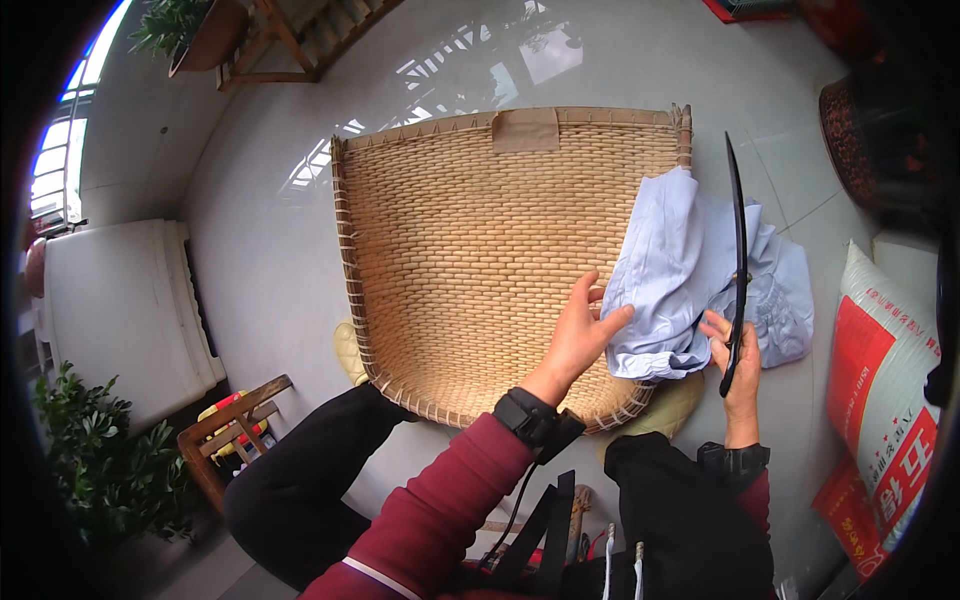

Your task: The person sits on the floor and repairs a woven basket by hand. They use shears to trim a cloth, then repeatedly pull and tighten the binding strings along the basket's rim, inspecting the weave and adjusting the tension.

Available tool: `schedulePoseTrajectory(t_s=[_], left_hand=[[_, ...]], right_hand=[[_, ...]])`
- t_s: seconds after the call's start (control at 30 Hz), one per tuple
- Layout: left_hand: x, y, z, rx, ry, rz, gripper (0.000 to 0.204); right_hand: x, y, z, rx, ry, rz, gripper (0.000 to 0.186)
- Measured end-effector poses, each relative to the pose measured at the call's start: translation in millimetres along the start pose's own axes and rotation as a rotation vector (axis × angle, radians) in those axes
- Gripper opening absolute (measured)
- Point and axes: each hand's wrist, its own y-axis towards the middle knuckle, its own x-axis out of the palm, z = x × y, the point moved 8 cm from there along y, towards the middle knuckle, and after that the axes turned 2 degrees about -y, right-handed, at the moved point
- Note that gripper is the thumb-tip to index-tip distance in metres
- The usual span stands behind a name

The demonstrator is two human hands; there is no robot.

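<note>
My right hand holds a pair of long black scissors upright. The scissors show edge-on, so I cannot tell whether the blades are apart. A light blue cloth garment with gathered edges drapes over the right rim of a woven winnowing basket, part of it hanging outside. My left hand hovers over the basket with fingers apart, its thumb close to the garment's left edge. Nothing is in that hand. The fingers of my right hand are close to the garment's gathered part.
Left of me stand a white box-like piece, a small wooden chair and a leafy plant. A potted plant is at the far left. On the right are a printed sack and a dark red-brown round container.
</note>
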Motion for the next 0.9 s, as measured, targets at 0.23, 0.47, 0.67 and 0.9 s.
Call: schedulePoseTrajectory(t_s=[0.23, 0.47, 0.67, 0.9], left_hand=[[49, 1, 28, 0.072, -0.16, -0.162, 0.028], [118, -38, 98, 0.245, -0.144, -0.473, 0.022], [5, 14, -1, -0.002, 0.025, -0.087, 0.033], [-174, 104, 10, 0.271, 0.612, 0.48, 0.023]], right_hand=[[-35, -23, 36, 0.053, -0.135, 0.057, 0.016], [-78, -93, 46, 0.092, -0.03, 0.324, 0.02], [-74, -98, 57, 0.18, -0.131, 0.364, 0.017], [-56, -92, 54, 0.219, -0.223, 0.376, 0.018]])
